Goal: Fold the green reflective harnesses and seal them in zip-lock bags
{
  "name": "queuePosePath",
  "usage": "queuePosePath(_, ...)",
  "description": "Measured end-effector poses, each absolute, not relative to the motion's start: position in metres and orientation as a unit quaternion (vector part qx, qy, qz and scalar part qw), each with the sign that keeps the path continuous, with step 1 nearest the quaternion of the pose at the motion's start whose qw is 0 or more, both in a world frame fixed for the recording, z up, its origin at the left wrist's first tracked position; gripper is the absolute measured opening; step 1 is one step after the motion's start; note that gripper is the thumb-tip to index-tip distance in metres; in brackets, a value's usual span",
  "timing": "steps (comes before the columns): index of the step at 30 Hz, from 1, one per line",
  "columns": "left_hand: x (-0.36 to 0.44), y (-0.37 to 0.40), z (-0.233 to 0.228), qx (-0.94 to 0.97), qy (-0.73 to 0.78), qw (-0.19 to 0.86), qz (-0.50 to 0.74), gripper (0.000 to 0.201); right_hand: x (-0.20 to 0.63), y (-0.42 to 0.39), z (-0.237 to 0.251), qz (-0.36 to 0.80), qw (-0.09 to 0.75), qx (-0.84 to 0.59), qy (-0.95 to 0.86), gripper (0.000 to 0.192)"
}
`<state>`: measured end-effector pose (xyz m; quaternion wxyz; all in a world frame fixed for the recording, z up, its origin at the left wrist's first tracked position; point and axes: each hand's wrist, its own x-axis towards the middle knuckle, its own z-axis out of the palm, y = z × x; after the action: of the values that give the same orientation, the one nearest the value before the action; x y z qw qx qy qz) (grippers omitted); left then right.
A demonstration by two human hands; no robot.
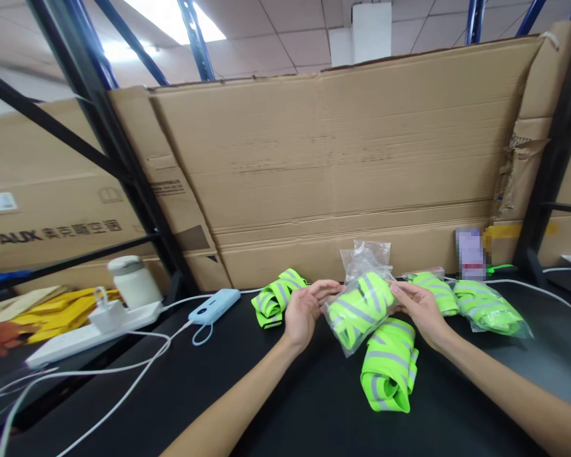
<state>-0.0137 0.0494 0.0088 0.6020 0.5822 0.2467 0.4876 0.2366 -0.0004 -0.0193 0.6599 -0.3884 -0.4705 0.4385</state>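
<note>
Both hands hold a clear plastic bag (361,298) with a rolled neon-green reflective band inside it, just above the black table (247,393). My left hand (304,311) grips the bag's left side, and my right hand (421,308) grips its right side. The bag's open end sticks up toward the cardboard. A loose folded green band (390,365) lies on the table just below the bag. Another loose band (276,297) lies left of my left hand. A bagged band (490,308) and one more band (433,289) lie right of my right hand.
A tall cardboard sheet (342,158) stands along the table's back edge, between dark shelf posts (109,146). At the left lie a blue power bank (214,306), a white power strip (90,333) with a charger, white cables and a white jar (133,282).
</note>
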Motion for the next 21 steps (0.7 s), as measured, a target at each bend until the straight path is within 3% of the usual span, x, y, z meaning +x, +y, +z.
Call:
queuePosePath(4,-0.013,0.054,0.006,0.588,0.297,0.609,0.441,0.060,0.237,-0.002,-0.017,0.445,0.645,-0.392,-0.482,0.044)
queuePosePath(17,-0.011,0.044,0.008,0.770,0.292,0.444,0.354,0.043,0.245,-0.001,-0.007,0.448,0.677,-0.389,-0.436,0.045)
queuePosePath(19,-0.011,0.044,0.003,0.792,0.308,0.415,0.325,0.049,0.251,0.001,-0.005,0.442,0.690,-0.391,-0.419,0.046)
queuePosePath(21,-0.012,0.045,-0.002,0.807,0.331,0.390,0.296,0.069,0.256,0.003,-0.005,0.436,0.701,-0.392,-0.406,0.047)
